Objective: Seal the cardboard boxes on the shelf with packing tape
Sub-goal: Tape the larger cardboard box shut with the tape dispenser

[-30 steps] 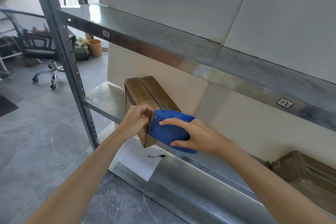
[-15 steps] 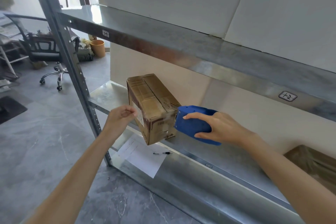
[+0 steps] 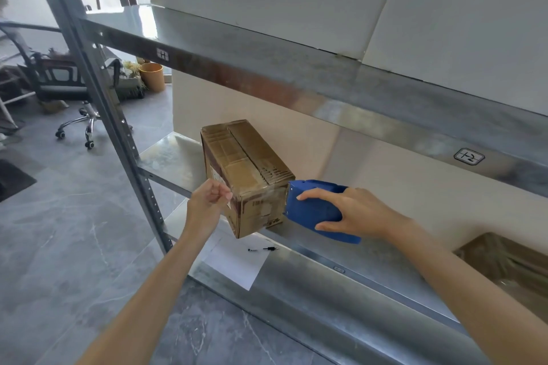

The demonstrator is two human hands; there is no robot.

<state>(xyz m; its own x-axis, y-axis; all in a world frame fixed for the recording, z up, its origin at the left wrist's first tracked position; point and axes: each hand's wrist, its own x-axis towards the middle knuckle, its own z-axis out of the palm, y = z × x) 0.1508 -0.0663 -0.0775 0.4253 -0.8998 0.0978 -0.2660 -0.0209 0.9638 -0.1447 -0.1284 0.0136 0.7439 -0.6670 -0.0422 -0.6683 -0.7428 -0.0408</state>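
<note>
**Tape run across the front of the box on the middle shelf**

The brown cardboard box [image 3: 246,169] stands on the grey metal middle shelf [image 3: 169,157], turned at an angle so that one bottom corner juts past the shelf's front edge. It looks light and fairly stiff, but worn and creased, so it would probably slide or pivot on the smooth metal under a sideways pull. The safe places to brace it are its left face or top, not the overhanging corner. A faint sheen across its front face may be clear tape, though that is too hazy to confirm. Against the box's right edge sits the blue plastic tape dispenser [image 3: 314,207], a hard, smooth shell best taken around its body.

The left grip [image 3: 212,198], a bare hand, reaches in on an outstretched forearm to the box's front-left edge. Its fingers are curled with the thumb against them, touching or nearly touching the cardboard. I cannot tell whether it pinches a tape end or is clenched on nothing. The right grip [image 3: 355,213] wraps the dispenser, fingers over the top and thumb beneath, wrist roughly level, with the tool's mouth set to the box's side.

Far right, on the lower shelf, lies a second brown box [image 3: 510,270] that appears wrapped in film.
</note>
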